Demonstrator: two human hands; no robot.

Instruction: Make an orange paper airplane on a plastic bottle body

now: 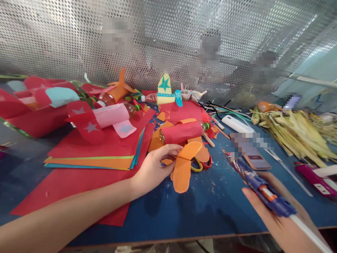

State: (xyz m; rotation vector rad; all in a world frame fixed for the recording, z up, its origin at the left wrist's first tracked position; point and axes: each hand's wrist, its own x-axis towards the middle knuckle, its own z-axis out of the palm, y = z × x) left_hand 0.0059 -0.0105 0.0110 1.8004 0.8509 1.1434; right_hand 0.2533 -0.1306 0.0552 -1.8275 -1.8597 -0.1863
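Head camera | left hand [151,172] pinches orange round-lobed paper cutout [182,175] | right hand [292,230] grasps dark-blue plastic glue gun [275,198], well right of cutout | red paper-wrapped plastic bottle [181,132] lies just beyond left hand, long axis left-to-right

White-flecked blue table [210,218], large red paper sheet [79,189], phone [258,160], yellowish husks [300,130], magenta object [312,178]

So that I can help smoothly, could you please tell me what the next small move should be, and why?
Probably bring the glue gun toward the orange paper: the right hand holds the gun, the left hand holds the paper, and a gap lies between them.
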